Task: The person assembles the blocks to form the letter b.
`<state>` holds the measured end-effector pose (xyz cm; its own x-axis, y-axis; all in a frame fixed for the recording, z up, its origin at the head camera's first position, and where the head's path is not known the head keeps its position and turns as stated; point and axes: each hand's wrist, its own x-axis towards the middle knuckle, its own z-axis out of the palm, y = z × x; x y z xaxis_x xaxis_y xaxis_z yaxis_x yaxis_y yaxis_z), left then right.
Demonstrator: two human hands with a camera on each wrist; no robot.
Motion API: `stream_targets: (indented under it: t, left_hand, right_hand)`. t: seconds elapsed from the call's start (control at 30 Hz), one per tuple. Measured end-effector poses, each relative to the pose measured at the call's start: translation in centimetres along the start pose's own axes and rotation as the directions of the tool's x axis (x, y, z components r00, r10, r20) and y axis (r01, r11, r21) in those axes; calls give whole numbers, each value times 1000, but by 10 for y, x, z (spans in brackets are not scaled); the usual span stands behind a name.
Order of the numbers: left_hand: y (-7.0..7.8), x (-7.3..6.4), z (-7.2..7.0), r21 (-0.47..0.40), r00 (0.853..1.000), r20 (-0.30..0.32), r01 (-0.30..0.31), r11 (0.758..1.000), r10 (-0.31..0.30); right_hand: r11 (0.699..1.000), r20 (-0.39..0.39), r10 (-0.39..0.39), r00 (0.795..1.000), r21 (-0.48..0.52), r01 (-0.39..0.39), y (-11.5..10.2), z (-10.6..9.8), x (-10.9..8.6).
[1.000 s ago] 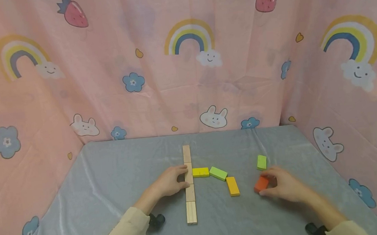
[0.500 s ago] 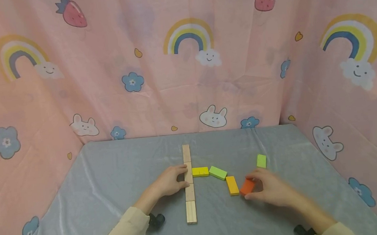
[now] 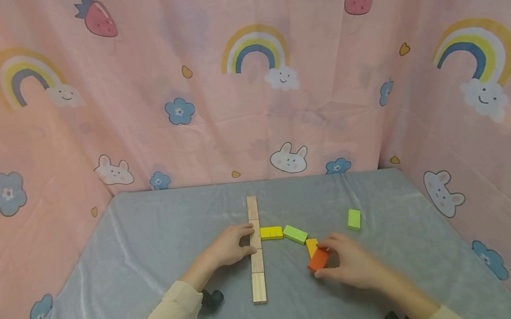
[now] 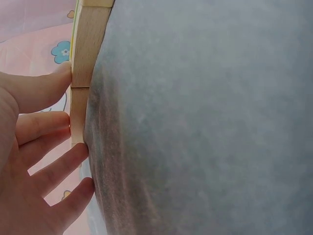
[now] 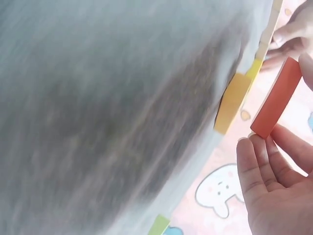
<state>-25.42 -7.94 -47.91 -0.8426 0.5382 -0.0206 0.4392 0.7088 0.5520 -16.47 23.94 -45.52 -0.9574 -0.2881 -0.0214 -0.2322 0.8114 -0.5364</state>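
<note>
My right hand [image 3: 353,263] pinches an orange-red wooden block [image 3: 319,259] between thumb and fingers. In the head view that block is tilted and hides the near part of an orange-yellow block [image 3: 311,245]; the right wrist view shows the two apart, the red block [image 5: 276,100] off the cloth. My left hand [image 3: 229,247] rests its thumb and fingertips on the middle of a straight row of plain wooden blocks [image 3: 256,262]. Its fingers look loosely spread in the left wrist view. From the row's right side, a yellow block [image 3: 271,233] and a green block [image 3: 295,234] lead towards the orange-yellow one.
A second green block [image 3: 354,220] lies alone, farther back on the right. Grey cloth [image 3: 151,231] covers the table. Pink patterned curtains [image 3: 208,143] stand at the back and both sides.
My right hand has carried the red block leftward, from near the lone green block to the orange-yellow block. The left hand and the plain row have stayed in place.
</note>
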Motion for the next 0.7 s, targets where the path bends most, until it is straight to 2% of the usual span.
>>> stream_targets:
  t: [0.3, 0.7]
  left_hand:
    - [3, -1, -2, 2, 1000, 6, -2, 1000, 2]
    - [2, 0, -1, 8, 1000, 6, 9, 1000, -9]
  right_hand:
    - [999, 21, -36, 999, -28, 36, -15, 10, -3]
    - [996, 76, -86, 993, -27, 89, -24, 17, -4]
